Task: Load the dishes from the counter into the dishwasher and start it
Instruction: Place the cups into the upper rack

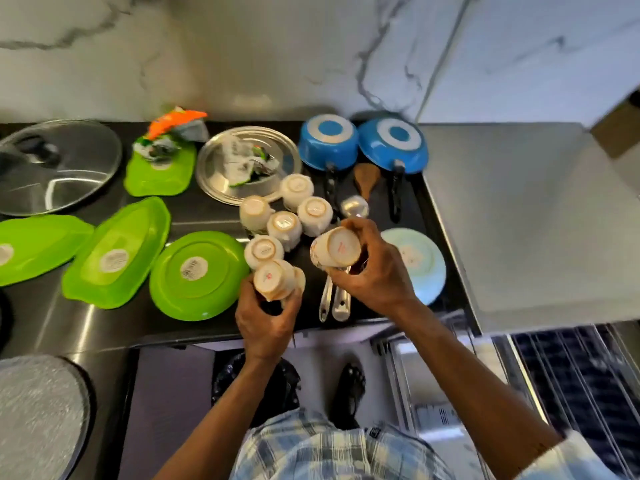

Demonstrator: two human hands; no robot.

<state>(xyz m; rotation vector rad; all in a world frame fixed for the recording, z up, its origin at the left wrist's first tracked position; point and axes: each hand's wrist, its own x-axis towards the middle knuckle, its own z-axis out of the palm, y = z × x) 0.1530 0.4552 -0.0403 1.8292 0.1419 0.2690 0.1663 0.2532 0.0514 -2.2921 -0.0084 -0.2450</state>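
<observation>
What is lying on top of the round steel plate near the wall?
On the round steel plate lie crumpled white and green scraps. An upturned white cup hides part of its rim; the plate under the scraps is covered.

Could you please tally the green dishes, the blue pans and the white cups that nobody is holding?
Green dishes: 4
Blue pans: 2
Unheld white cups: 5
Total: 11
</observation>
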